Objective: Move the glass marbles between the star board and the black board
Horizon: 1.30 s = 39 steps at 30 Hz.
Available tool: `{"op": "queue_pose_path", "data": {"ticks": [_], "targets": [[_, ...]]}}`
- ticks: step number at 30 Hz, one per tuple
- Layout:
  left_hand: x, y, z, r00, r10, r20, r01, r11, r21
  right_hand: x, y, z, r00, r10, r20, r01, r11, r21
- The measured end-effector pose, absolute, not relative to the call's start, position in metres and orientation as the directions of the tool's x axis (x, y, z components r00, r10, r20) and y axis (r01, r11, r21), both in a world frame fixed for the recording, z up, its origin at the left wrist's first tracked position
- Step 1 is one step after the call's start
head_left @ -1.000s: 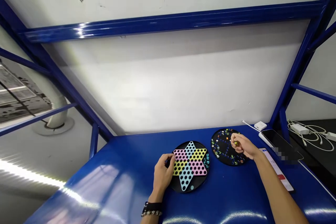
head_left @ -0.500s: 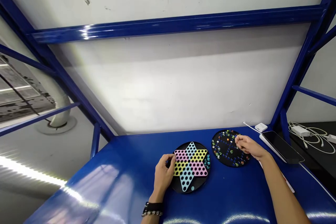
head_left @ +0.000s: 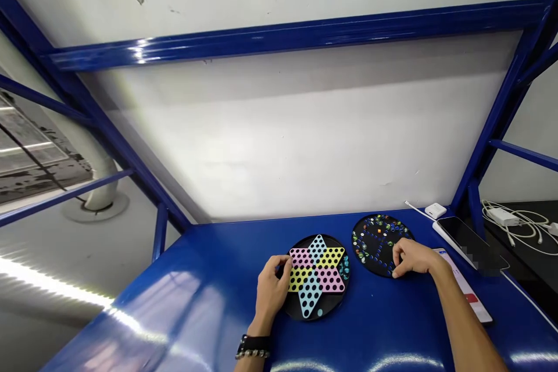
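A round black Chinese checkers board (head_left: 311,288) with a pink, yellow and light-blue star full of holes lies on the blue table. My left hand (head_left: 274,279) grips its left edge, thumb and fingers curled at the rim. Turquoise marbles (head_left: 344,267) sit in the board's right side, and one light-blue piece (head_left: 319,313) lies near its front. To the right is a round black tray (head_left: 370,264) with many coloured glass marbles (head_left: 364,247) around it. Over this tray's right part reaches my right hand (head_left: 410,257), thumb and fingers apart, fingertips down near the marbles; no marble shows between them.
Right of the tray lie a phone with a lit screen (head_left: 464,288), a dark-screened device (head_left: 468,241) and a small white case (head_left: 435,211). White cables and a charger (head_left: 503,217) rest on a black surface beyond. A blue metal frame (head_left: 288,35) stands around the table.
My right hand has come down toward the front of the marble tray, and its thumb and fingers have parted. More of the lit phone shows now. My left hand stays on the board.
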State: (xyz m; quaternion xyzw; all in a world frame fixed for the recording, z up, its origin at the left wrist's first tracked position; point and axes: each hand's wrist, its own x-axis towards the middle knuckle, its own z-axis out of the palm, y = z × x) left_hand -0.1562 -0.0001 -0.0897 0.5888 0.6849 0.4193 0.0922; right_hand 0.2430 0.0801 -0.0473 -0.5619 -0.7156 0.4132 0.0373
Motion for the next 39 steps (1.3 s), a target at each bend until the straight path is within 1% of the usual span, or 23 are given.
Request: {"op": "queue_pose_path", "data": {"ticks": [2, 4, 7, 9, 11, 15, 17, 19, 22, 24, 26, 28, 31, 35, 37, 39], "targets": [[-0.157, 0.0, -0.09, -0.291, 0.889, 0.355, 0.727, -0.035, 0.685, 0.239, 0.08, -0.048, -0.369, 0.831, -0.417, 0.795, 0.049, -0.605], [-0.157, 0.0, -0.09, -0.292, 0.889, 0.353, 0.728, -0.033, 0.685, 0.234, 0.08, -0.049, -0.384, 0.82, -0.425, 0.795, 0.059, -0.603], [-0.157, 0.0, -0.089, -0.293, 0.884, 0.365, 0.729, -0.041, 0.683, 0.23, 0.08, -0.051, -0.406, 0.819, -0.406, 0.775, 0.073, -0.628], [-0.157, 0.001, -0.089, -0.293, 0.882, 0.369, 0.73, -0.042, 0.682, 0.229, 0.081, -0.05, -0.403, 0.832, -0.383, 0.738, 0.047, -0.673], [-0.157, 0.001, -0.089, -0.29, 0.884, 0.367, 0.731, -0.043, 0.681, 0.227, 0.082, -0.049, -0.404, 0.857, -0.319, 0.668, 0.038, -0.743], [-0.157, 0.002, -0.09, -0.281, 0.888, 0.363, 0.726, -0.05, 0.686, 0.208, 0.087, -0.05, -0.402, 0.913, -0.064, 0.46, 0.141, -0.877], [-0.158, 0.003, -0.091, -0.283, 0.89, 0.357, 0.72, -0.048, 0.692, 0.187, 0.092, -0.054, -0.375, 0.927, 0.015, 0.395, 0.174, -0.902], [-0.158, 0.003, -0.092, -0.285, 0.892, 0.35, 0.716, -0.044, 0.696, 0.159, 0.097, -0.058, -0.34, 0.94, 0.043, 0.391, 0.182, -0.902], [-0.159, 0.003, -0.092, -0.285, 0.891, 0.354, 0.717, -0.047, 0.695, 0.115, 0.101, -0.062, -0.274, 0.962, 0.021, 0.512, 0.164, -0.843], [-0.159, 0.002, -0.093, -0.286, 0.887, 0.363, 0.719, -0.052, 0.693, 0.091, 0.1, -0.062, -0.276, 0.96, 0.044, 0.64, 0.217, -0.737], [-0.159, 0.001, -0.092, -0.288, 0.884, 0.368, 0.72, -0.054, 0.692, 0.074, 0.097, -0.061, -0.307, 0.948, 0.088, 0.731, 0.294, -0.616], [-0.159, 0.001, -0.092, -0.285, 0.886, 0.366, 0.719, -0.055, 0.693, 0.062, 0.093, -0.062, -0.339, 0.935, 0.103, 0.782, 0.341, -0.522], [-0.159, 0.0, -0.092, -0.281, 0.891, 0.357, 0.717, -0.053, 0.696, 0.054, 0.089, -0.067, -0.381, 0.92, 0.091, 0.813, 0.38, -0.441], [-0.159, 0.001, -0.093, -0.283, 0.89, 0.359, 0.714, -0.054, 0.698, 0.052, 0.084, -0.074, -0.434, 0.89, 0.136, 0.81, 0.452, -0.373], [-0.159, 0.001, -0.093, -0.288, 0.888, 0.357, 0.714, -0.049, 0.698, 0.051, 0.082, -0.075, -0.458, 0.875, 0.156, 0.791, 0.482, -0.378], [-0.159, 0.001, -0.093, -0.289, 0.888, 0.358, 0.714, -0.05, 0.698, 0.054, 0.083, -0.073, -0.46, 0.867, 0.189, 0.764, 0.496, -0.413]]}}
